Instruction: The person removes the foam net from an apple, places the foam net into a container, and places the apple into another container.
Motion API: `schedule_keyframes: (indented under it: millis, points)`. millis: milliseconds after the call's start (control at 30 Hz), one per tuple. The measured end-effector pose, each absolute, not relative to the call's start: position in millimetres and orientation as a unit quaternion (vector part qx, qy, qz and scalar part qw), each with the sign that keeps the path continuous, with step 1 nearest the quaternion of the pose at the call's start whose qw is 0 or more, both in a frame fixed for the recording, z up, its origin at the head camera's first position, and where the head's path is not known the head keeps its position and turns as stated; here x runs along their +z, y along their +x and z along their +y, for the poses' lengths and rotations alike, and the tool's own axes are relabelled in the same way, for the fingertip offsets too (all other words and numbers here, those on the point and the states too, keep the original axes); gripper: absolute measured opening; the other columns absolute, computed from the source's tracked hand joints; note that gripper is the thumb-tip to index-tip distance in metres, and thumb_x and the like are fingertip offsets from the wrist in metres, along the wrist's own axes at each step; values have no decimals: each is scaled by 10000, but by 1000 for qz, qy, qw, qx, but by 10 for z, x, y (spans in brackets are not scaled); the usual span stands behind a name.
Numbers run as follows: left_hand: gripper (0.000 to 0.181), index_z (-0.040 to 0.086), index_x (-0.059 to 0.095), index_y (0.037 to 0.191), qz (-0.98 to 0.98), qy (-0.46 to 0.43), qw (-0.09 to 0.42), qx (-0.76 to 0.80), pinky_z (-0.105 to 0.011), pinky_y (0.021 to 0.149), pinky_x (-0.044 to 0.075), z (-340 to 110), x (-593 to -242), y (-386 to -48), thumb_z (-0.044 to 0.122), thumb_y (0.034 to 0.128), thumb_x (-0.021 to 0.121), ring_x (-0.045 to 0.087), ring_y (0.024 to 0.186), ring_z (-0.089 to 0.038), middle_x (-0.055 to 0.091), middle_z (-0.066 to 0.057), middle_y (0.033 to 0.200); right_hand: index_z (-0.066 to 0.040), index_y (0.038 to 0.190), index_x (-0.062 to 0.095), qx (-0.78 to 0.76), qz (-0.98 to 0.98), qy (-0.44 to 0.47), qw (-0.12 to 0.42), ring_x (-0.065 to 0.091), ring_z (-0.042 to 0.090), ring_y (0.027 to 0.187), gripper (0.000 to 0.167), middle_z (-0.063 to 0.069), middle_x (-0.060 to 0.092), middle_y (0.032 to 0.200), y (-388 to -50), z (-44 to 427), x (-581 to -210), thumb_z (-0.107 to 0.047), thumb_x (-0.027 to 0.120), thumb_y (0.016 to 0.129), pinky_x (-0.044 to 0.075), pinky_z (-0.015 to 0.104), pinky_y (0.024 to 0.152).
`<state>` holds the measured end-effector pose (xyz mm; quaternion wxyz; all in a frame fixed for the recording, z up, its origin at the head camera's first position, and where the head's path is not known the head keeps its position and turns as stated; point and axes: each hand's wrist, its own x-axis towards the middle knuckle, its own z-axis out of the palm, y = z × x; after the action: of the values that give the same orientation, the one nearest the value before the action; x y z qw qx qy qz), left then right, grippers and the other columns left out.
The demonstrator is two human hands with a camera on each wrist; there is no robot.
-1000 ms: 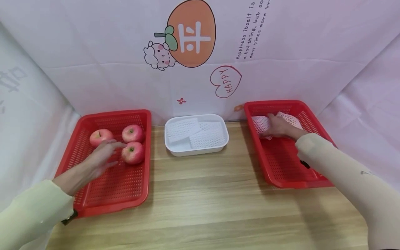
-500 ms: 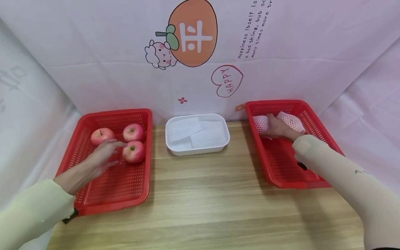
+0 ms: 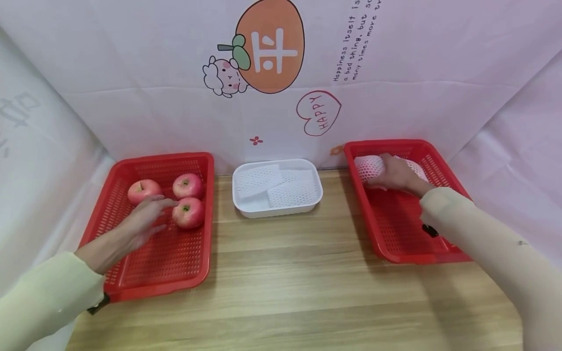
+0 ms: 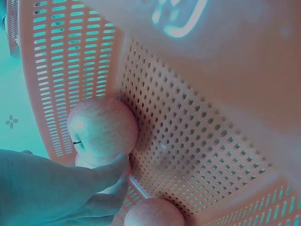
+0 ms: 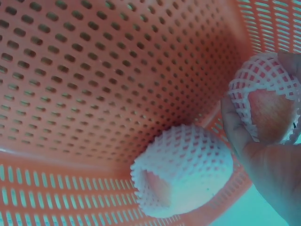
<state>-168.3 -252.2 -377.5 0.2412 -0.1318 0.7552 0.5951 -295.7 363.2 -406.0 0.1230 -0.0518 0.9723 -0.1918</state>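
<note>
My right hand (image 3: 393,173) grips an apple in a white foam net (image 5: 269,106) inside the right red basket (image 3: 373,234). Through the net's opening, bare apple skin shows. Beside it in the same basket lies a second netted apple (image 5: 186,169), partly behind the hand in the head view. Over in the left red basket (image 3: 204,253), my left hand (image 3: 142,219) hovers with loosely extended fingers. Its fingertips are close to the front apple (image 3: 188,213); whether they touch it I cannot tell. Two more bare apples sit behind, one at the back right (image 3: 187,186) and one at the left (image 3: 144,191).
Between the baskets, against the back cloth (image 3: 175,117), stands a white tray (image 3: 276,212) holding flat foam nets (image 3: 293,187). A wooden tabletop (image 3: 281,273) stretches in front. Both baskets have raised, slotted walls.
My right hand has risen slightly with the netted apple, which shows more of its pink side. The left hand and the bare apples have stayed in place.
</note>
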Motion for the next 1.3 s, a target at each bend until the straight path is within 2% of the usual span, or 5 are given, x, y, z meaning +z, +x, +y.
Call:
schedule_keyframes:
  millis: [300, 500, 700, 1000, 1300]
  points:
    - [633, -78, 141, 1641, 752, -135, 235, 600, -630, 1278, 203, -2504, -3781, -1652, 245, 1131, 332, 6, 1577, -447, -186, -172, 1735, -11, 1523, 355, -217, 969, -60, 101, 537, 440, 1171, 1032, 233, 528, 1369, -2872, 3682, -3815, -450, 928, 785, 569, 650, 955]
    - [649, -65, 111, 1649, 753, -137, 229, 602, -617, 1283, 211, -2484, -3760, -1646, 250, 1132, 347, 53, 1569, -429, -157, -169, 1741, 21, 1506, 376, -203, 973, -72, 85, 539, 457, 1176, 998, 275, 547, 1349, -2818, 3711, -3615, -470, 902, 814, 561, 654, 938]
    - [658, -64, 94, 1651, 755, -135, 222, 602, -619, 1288, 202, -2466, -3736, -1635, 254, 1136, 352, 71, 1573, -428, -131, -181, 1747, 38, 1433, 457, -185, 978, -86, 52, 609, 445, 1082, 934, 291, 606, 1265, -2766, 3680, -3460, -461, 916, 791, 589, 623, 861]
    - [762, 1, -58, 1674, 758, -121, 218, 603, -593, 1299, 191, -2404, -3658, -1606, 292, 1135, 396, 127, 1593, -416, -75, -193, 1757, 14, 1319, 559, -190, 974, -123, 10, 657, 364, 967, 789, 236, 673, 1141, -2629, 3490, -3293, -389, 940, 758, 576, 452, 741]
    - [771, 31, -28, 1682, 763, -104, 209, 603, -602, 1290, 220, -2296, -3571, -1589, 268, 1124, 449, 166, 1580, -396, -36, -176, 1758, -69, 1357, 566, -227, 958, -173, 0, 625, 315, 1070, 804, 138, 670, 1223, -2423, 3123, -3156, -320, 977, 714, 588, 537, 867]
